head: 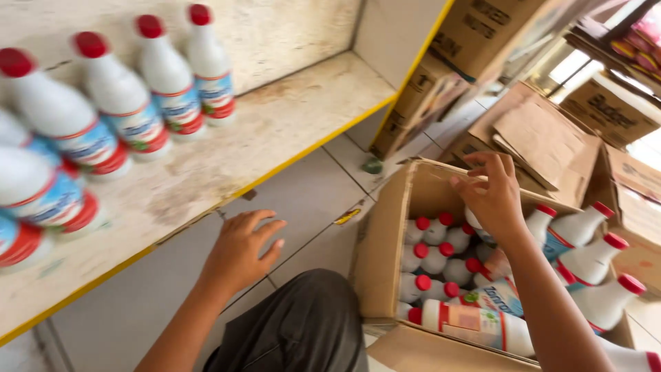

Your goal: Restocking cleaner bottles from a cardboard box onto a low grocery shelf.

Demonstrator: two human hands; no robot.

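Over the open carton [385, 227] of white bottles [434, 258], right hand [492, 196] loosely curled, empty; left hand [241, 251] spread, empty

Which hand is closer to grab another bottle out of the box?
Probably the right hand: it hangs open just above the bottles in the box. The left hand is empty, beside the shelf.

White red-capped bottles [441, 258] in carton [385, 241]
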